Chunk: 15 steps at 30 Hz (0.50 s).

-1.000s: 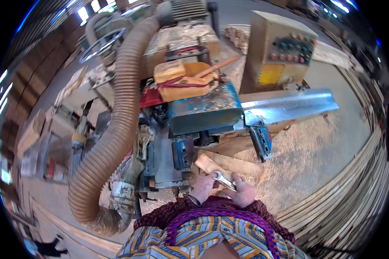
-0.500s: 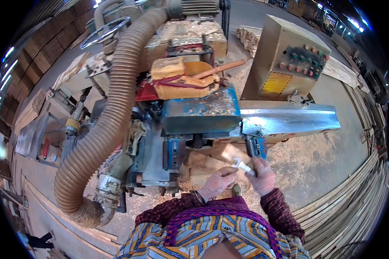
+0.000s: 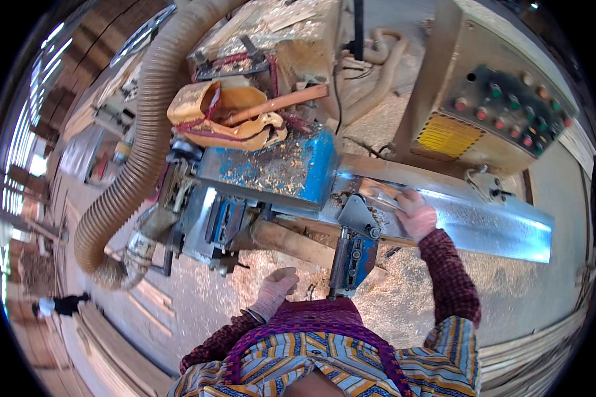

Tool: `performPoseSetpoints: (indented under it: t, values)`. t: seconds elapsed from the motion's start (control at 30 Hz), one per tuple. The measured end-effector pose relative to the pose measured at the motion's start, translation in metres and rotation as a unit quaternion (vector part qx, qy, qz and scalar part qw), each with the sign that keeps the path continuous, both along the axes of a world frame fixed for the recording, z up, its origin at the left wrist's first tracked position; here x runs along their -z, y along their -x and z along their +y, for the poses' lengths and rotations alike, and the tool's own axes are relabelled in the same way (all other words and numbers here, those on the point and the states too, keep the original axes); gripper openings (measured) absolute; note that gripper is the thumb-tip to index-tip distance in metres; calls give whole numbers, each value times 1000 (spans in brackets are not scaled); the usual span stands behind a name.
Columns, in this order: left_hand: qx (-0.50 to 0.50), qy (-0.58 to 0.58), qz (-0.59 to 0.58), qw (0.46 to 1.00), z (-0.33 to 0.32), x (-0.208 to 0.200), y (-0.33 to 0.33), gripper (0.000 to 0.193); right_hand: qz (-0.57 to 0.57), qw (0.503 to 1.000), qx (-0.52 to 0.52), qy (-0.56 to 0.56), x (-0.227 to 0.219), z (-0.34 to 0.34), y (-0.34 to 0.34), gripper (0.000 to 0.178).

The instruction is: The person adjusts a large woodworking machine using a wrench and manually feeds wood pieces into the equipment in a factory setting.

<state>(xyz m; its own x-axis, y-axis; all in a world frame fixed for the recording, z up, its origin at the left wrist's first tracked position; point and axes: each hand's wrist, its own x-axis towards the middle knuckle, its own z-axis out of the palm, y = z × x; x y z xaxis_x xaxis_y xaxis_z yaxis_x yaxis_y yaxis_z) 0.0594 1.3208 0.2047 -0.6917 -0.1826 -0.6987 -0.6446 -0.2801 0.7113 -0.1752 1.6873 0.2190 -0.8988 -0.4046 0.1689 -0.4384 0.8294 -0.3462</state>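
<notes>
My right hand (image 3: 417, 215), in a pale pinkish glove, reaches over the shiny metal bed (image 3: 490, 225) of a woodworking machine. Its fingers close on the near end of a small tool with a flat tan end (image 3: 376, 192), its kind unclear, lying low over the bed among wood chips. My left hand (image 3: 276, 291), gloved alike, hovers before my apron with fingers curled in and nothing visible in them. Between the hands juts a hinged steel bracket with a blue side (image 3: 357, 258). Left of the tool sits the machine's blue cover (image 3: 271, 165), sprinkled with chips.
On the cover lies a cut-open yellow plastic container (image 3: 228, 122) with a wooden stick (image 3: 278, 104) in it. A thick ribbed hose (image 3: 136, 159) curves down the left. A control box (image 3: 490, 106) with coloured buttons stands far right. Shavings cover the floor; planks (image 3: 530, 357) lie lower right.
My right hand has moved forward and right, from in front of my body to the bed, taking the tool along. My left hand has come away from the tool, back and left. The view has shifted.
</notes>
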Motion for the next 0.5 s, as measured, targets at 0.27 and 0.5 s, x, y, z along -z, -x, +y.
performPoseSetpoints:
  t: [0.27, 0.5]
  values:
    - [-100, 28, -31, 994, 29, -37, -16, 19, 86, 985, -128, 75, 21, -67, 34, 20]
    - [-126, 30, -27, 991, 28, -33, -11, 28, -76, 928, 280, 233, 32, 2, -22, 48]
